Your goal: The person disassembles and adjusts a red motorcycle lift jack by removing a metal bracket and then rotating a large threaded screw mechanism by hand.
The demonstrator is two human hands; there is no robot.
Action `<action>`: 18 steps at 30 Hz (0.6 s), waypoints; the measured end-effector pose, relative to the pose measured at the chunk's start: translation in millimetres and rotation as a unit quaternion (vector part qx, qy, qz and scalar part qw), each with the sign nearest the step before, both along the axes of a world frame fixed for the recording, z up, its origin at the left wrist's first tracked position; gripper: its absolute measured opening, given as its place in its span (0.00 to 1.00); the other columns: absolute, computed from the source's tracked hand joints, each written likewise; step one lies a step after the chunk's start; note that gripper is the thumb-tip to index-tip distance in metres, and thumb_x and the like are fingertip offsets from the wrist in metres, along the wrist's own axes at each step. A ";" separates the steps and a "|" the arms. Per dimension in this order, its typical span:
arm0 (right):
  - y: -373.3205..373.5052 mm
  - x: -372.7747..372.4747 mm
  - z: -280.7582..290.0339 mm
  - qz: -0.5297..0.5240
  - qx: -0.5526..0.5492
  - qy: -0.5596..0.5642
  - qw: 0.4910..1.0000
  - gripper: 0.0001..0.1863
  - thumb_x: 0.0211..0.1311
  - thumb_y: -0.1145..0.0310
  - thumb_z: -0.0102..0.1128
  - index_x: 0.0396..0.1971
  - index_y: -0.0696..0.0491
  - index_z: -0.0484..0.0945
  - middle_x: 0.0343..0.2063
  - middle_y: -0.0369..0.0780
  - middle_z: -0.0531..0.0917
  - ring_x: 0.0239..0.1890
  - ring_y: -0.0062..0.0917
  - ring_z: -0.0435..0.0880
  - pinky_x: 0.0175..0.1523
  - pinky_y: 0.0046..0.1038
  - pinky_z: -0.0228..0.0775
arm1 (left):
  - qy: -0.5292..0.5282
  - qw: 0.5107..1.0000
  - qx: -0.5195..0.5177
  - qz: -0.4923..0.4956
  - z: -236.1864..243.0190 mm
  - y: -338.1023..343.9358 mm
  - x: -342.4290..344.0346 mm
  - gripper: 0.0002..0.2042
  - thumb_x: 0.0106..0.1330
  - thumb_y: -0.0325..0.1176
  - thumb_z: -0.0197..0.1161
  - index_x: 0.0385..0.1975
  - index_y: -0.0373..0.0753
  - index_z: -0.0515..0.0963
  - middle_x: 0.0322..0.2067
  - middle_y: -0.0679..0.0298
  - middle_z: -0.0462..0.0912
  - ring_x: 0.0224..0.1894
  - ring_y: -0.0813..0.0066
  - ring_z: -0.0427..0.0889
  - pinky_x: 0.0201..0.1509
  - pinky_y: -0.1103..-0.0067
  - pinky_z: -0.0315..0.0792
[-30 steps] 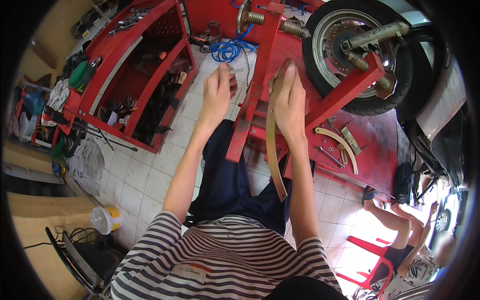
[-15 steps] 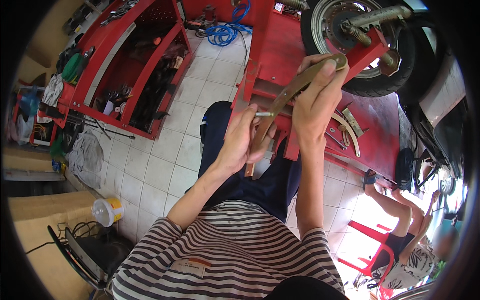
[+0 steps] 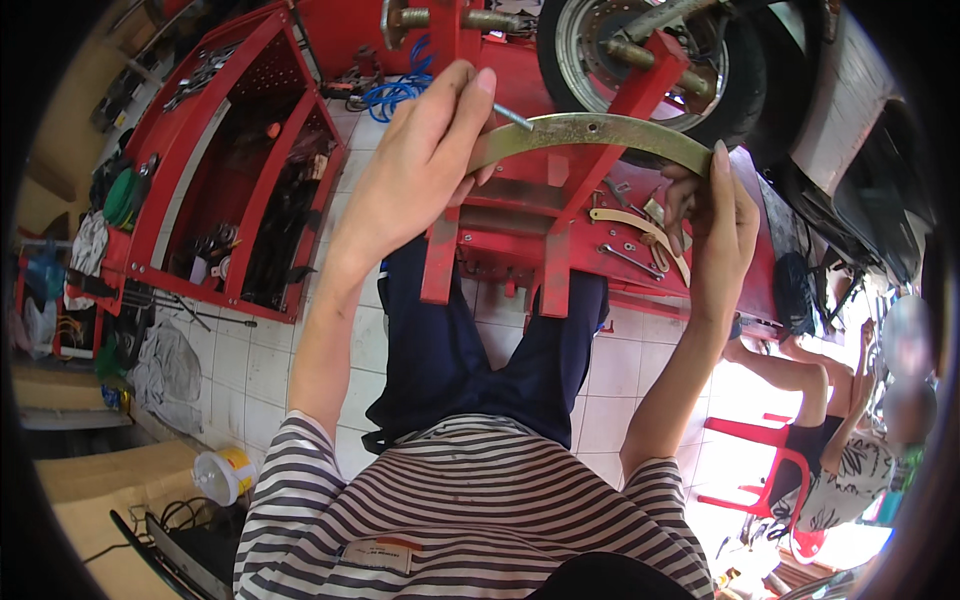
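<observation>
Curved metal strip (image 3: pixel 610 131): a narrow, flat band of brassy gold with a greenish cast, bowed upward like a shallow arch, stretches between two bare hands above a red metal stand (image 3: pixel 510 215).
Surface: the metal carries a dull sheen, speckled with small dark marks along its left half and turning greener toward the right end.
Hole: a single small, dark opening shows near the crown of the arch.
Slim metal rod (image 3: pixel 514 116): grey and straight, it slants down from the left thumb and meets the strip's upper edge left of the hole.
Left hand (image 3: pixel 415 165): thumb and fingers pinch the rod, while lower fingers curl at the strip's left end, which is partly hidden by the hand.
Right hand (image 3: pixel 718 225): the thumb presses the strip's right end, with the other fingers bent below it in a grip.
Red bench (image 3: pixel 760 262): beneath and beside the right hand lie a paler curved piece (image 3: pixel 625 217) and a wrench (image 3: pixel 630 261).
Wheel (image 3: pixel 566 72): a black tyre on a grey rim stands beyond the strip.
Red chair (image 3: pixel 745 431): a person sits there at far right.
</observation>
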State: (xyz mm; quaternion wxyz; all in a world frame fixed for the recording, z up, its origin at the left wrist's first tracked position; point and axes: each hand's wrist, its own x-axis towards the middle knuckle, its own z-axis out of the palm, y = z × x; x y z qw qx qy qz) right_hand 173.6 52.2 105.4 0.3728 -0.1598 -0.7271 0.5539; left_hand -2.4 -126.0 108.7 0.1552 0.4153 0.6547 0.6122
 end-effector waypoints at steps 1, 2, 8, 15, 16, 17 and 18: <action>11.0 10.0 1.6 0.023 -0.005 -0.010 1.000 0.30 0.76 0.51 0.41 0.32 0.65 0.78 0.15 0.39 0.76 0.11 0.15 0.67 0.18 0.15 0.57 | 0.029 1.000 0.008 -0.003 7.6 3.8 -0.2 0.15 0.76 0.44 0.46 0.37 0.35 0.67 0.14 0.64 0.74 0.12 0.80 0.66 0.18 0.80 0.61; 18.3 18.6 3.7 0.047 -0.010 -0.019 0.999 0.30 0.76 0.51 0.41 0.31 0.65 0.78 0.15 0.38 0.75 0.10 0.14 0.66 0.17 0.14 0.56 | 0.034 0.999 0.006 -0.013 15.8 7.7 0.6 0.15 0.76 0.45 0.47 0.38 0.37 0.68 0.16 0.66 0.73 0.13 0.84 0.65 0.18 0.83 0.58; 24.6 38.3 14.7 0.001 -0.079 0.078 0.994 0.30 0.76 0.52 0.42 0.29 0.66 0.78 0.13 0.29 0.62 0.12 0.08 0.52 0.19 0.15 0.42 | 0.067 0.992 0.052 -0.088 34.4 37.9 6.4 0.13 0.77 0.44 0.46 0.41 0.40 0.69 0.22 0.66 0.79 0.15 0.88 0.62 0.19 0.87 0.52; 32.2 65.7 7.2 -0.054 -0.129 0.190 0.972 0.25 0.76 0.57 0.44 0.34 0.67 0.76 0.15 0.28 0.62 0.13 0.08 0.52 0.21 0.16 0.43 | 0.326 0.944 0.024 0.039 43.0 48.9 30.3 0.10 0.76 0.35 0.48 0.44 0.33 0.67 0.25 0.58 0.80 0.20 0.77 0.69 0.26 0.79 0.64; 32.2 70.5 7.7 -0.061 -0.132 0.201 0.969 0.25 0.76 0.57 0.45 0.35 0.67 0.76 0.15 0.28 0.61 0.13 0.08 0.52 0.22 0.16 0.43 | 0.356 0.931 0.074 0.043 39.7 52.5 29.8 0.09 0.76 0.33 0.49 0.44 0.33 0.67 0.25 0.58 0.80 0.20 0.77 0.70 0.27 0.80 0.65; 32.6 75.5 8.4 -0.068 -0.136 0.211 0.966 0.25 0.76 0.57 0.45 0.35 0.67 0.76 0.15 0.28 0.61 0.13 0.08 0.52 0.22 0.16 0.43 | 0.384 0.914 0.125 0.048 35.7 58.8 27.0 0.08 0.75 0.31 0.50 0.44 0.33 0.67 0.26 0.57 0.80 0.21 0.77 0.71 0.28 0.80 0.66; 33.9 80.6 7.6 -0.075 -0.139 0.222 0.962 0.25 0.76 0.57 0.45 0.35 0.68 0.76 0.15 0.28 0.61 0.13 0.08 0.51 0.22 0.16 0.43 | 0.411 0.893 0.176 0.052 32.5 62.7 26.3 0.07 0.75 0.30 0.51 0.44 0.33 0.67 0.27 0.56 0.80 0.21 0.77 0.72 0.29 0.80 0.67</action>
